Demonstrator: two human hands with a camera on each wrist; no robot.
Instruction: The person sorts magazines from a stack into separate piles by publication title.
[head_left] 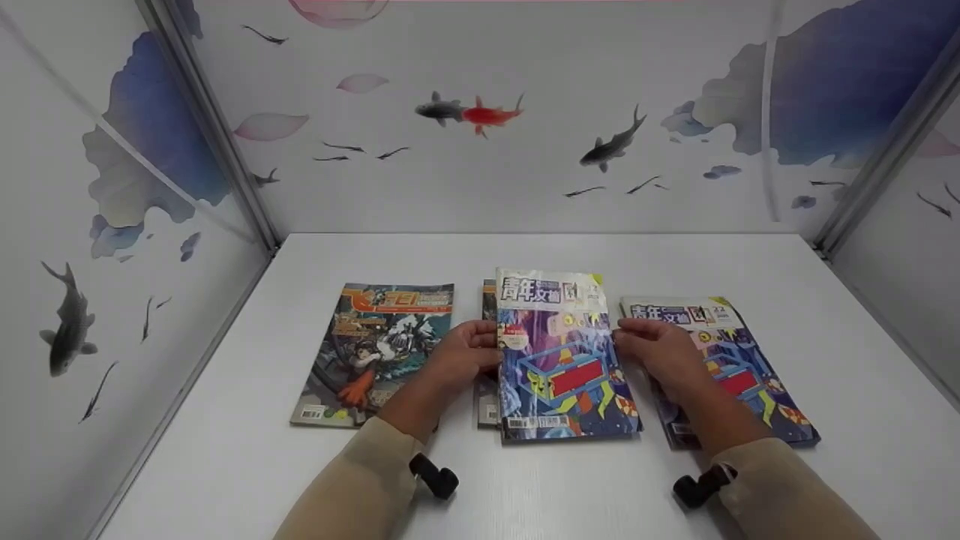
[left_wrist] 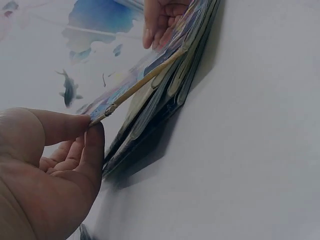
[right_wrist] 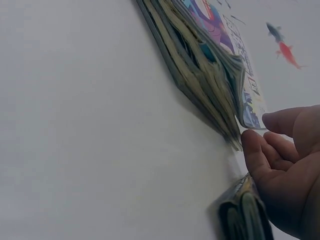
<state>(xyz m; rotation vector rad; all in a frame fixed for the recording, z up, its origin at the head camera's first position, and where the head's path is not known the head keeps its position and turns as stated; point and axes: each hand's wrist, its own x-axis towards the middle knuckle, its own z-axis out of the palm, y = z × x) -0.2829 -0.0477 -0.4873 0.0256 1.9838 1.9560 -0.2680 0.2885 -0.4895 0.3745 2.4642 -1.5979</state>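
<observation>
Middle magazine [head_left: 555, 337]: paper; cover glossy, streaked with reflections
Left magazine [head_left: 386, 345]: paper; cover with slight sheen
Right magazine [head_left: 750, 367]: paper; cover semi-glossy
Tabletop [head_left: 555, 487]: smooth, softly reflective
Wall panel [head_left: 480, 180]: smooth, matt
Corner post [head_left: 206, 112]: dull metal
Sleeve [head_left: 352, 480]: matt cloth
Wrist fitting [head_left: 435, 478]: apparently plastic

Left forearm [head_left: 345, 487], right forearm [head_left: 799, 491] sleeved, angled inward. Left hand [head_left: 463, 354] pinching, thumb [left_wrist: 62, 125] over bent fingers [left_wrist: 93, 152]. Right hand [head_left: 664, 354] about level, well apart, thumb [right_wrist: 287, 121] above forefinger [right_wrist: 255, 152], pinching.
</observation>
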